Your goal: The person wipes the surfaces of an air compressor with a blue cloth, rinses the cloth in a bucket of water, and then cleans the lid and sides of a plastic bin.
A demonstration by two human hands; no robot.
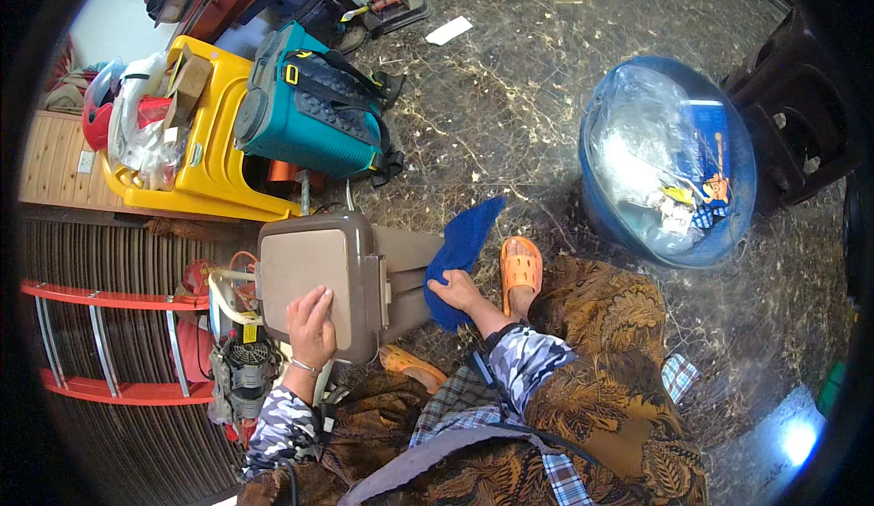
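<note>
My right hand (457, 291) grips the edge of a blue cloth (471, 233), which hangs beside the front of a brown and beige lidded bin (410, 253). With nothing held, my left hand (312, 325) rests on the bin's beige lid (307, 253), its fingers extended and close together. The lid is closed. An orange perforated sandal (522, 270) on one foot is just right of the cloth; another orange sandal (413, 367) lies partly hidden below the bin.
A blue tub (590, 185) holding plastic wrap stands at the right. Beyond the bin are a yellow plastic stool (218, 110) and a teal backpack sprayer (314, 124). A red ladder (116, 393) and a machine with a motor (249, 376) are at the left.
</note>
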